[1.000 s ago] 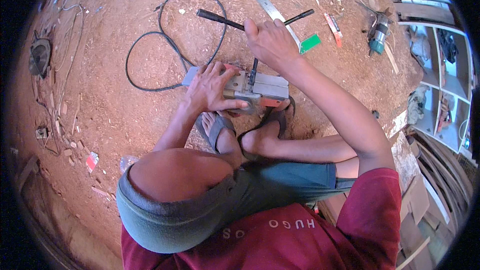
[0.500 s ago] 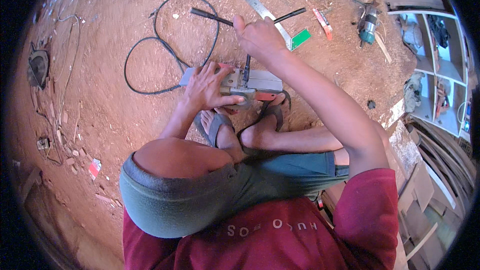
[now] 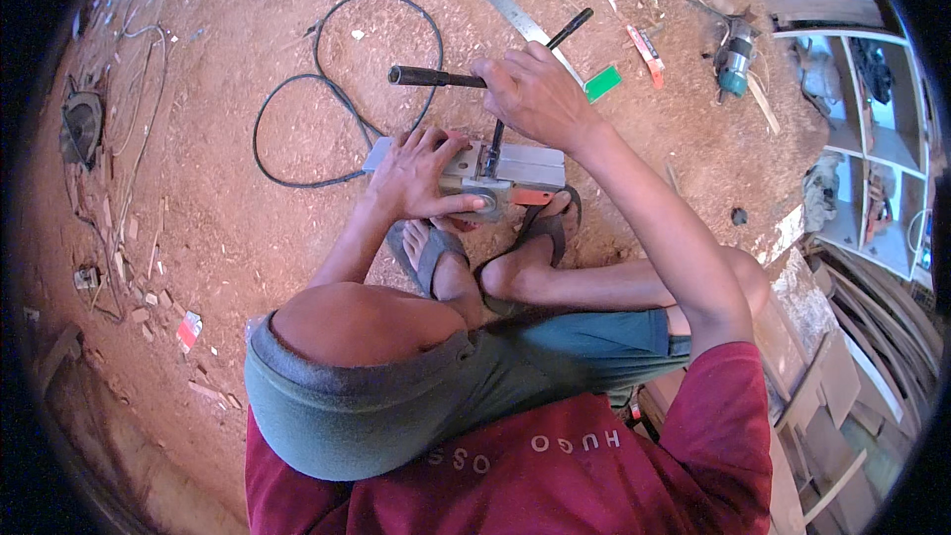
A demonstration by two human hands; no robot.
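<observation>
A grey power tool [image 3: 525, 170] with a flat metal base lies on the sawdust floor in front of my sandalled feet. My left hand [image 3: 421, 176] presses down on its left half, fingers spread over the body. My right hand [image 3: 530, 94] grips a black T-handle wrench [image 3: 426, 76], whose shaft runs down into the top of the tool. The tool's black cable [image 3: 337, 89] loops over the floor to the far left.
A metal ruler [image 3: 520, 18], a green block [image 3: 601, 82], a red-and-white marker [image 3: 644, 43] and a teal router [image 3: 733, 64] lie beyond the tool. White shelves [image 3: 872, 139] stand at right. Wood scraps [image 3: 822, 386] lie by my right leg, and a dark object [image 3: 81, 127] at far left.
My right hand has turned the T-handle wrench, so its crossbar points more to the left. The left hand stays on the tool.
</observation>
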